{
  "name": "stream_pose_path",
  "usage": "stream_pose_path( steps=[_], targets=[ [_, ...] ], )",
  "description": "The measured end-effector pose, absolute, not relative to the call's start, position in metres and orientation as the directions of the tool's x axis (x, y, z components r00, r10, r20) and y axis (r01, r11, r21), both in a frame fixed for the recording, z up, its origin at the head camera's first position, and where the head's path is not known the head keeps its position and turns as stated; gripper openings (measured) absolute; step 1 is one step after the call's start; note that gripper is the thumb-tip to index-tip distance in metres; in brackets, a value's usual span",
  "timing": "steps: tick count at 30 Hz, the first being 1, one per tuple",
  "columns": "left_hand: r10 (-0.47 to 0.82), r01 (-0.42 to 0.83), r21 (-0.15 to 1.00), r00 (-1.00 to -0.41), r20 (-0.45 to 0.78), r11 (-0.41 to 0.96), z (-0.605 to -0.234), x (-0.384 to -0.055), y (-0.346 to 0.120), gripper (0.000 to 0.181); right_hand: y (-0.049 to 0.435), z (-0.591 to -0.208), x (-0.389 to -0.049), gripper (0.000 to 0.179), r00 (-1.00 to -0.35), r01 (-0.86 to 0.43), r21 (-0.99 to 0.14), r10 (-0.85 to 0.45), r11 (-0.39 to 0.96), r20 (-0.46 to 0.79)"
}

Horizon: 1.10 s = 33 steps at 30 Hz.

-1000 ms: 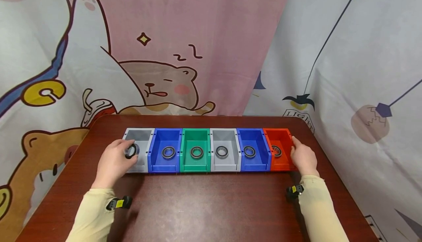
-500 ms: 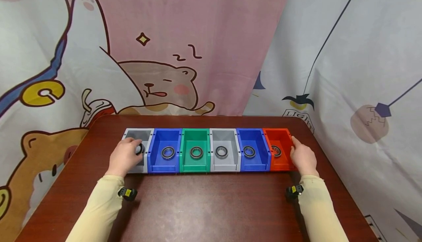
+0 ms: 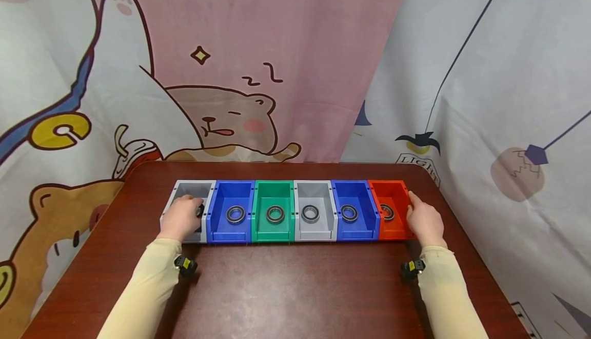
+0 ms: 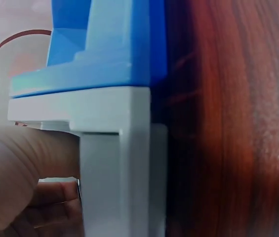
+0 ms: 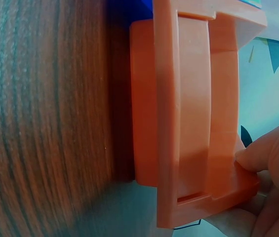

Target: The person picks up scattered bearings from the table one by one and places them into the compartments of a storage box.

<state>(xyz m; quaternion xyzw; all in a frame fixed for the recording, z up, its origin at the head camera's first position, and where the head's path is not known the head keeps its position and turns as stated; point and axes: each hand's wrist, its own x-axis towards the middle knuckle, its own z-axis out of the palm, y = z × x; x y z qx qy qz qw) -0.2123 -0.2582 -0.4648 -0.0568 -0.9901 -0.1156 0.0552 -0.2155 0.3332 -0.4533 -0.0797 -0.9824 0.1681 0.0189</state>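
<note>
My left hand (image 3: 180,218) reaches down into the leftmost grey bin (image 3: 194,188), holding a ball bearing (image 3: 200,211) whose dark edge shows past the fingers. In the left wrist view the thumb of the left hand (image 4: 11,173) passes behind the front wall of the grey bin (image 4: 102,182), which hides the bearing. At the far end of the row, my right hand (image 3: 425,222) grips the right side wall of the red bin (image 3: 388,189). The right wrist view shows the thumb of the right hand (image 5: 277,168) on the inside of this red bin (image 5: 193,98). Another bearing (image 3: 387,212) lies in it.
Between the end bins stand a blue bin (image 3: 235,191), a green bin (image 3: 274,190), a light grey bin (image 3: 313,190) and another blue bin (image 3: 350,190). Each has one bearing lying flat. The row sits on a dark red wooden table (image 3: 295,287) before a printed curtain (image 3: 332,62).
My left hand has moved right and down into the leftmost grey bin with the bearing, which now shows less. The right hand keeps its grip on the red bin.
</note>
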Motion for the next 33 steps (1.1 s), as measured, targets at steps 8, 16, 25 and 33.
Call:
stream_pose_path(
  steps=[8, 16, 25, 33],
  targets=[
    [0.131, 0.151, 0.206, -0.985, 0.109, 0.967, -0.469, -0.216, -0.258, 0.028, 0.334, -0.453, -0.215, 0.054, -0.988, 0.138, -0.33, 0.154, 0.934, 0.024],
    [0.145, 0.164, 0.216, -0.984, 0.101, 0.963, -0.475, -0.219, -0.261, 0.024, 0.333, -0.454, -0.215, 0.052, -0.986, 0.139, -0.321, 0.161, 0.937, 0.042],
    [0.115, 0.12, 0.218, -0.993, 0.033, 0.969, -0.474, -0.217, -0.258, 0.031, 0.334, -0.455, -0.215, 0.053, -0.987, 0.139, -0.32, 0.158, 0.937, 0.034],
    [0.111, 0.117, 0.234, -0.993, 0.036, 0.965, -0.476, -0.215, -0.258, 0.033, 0.334, -0.457, -0.216, 0.053, -0.987, 0.137, -0.328, 0.159, 0.935, 0.04]
  ],
)
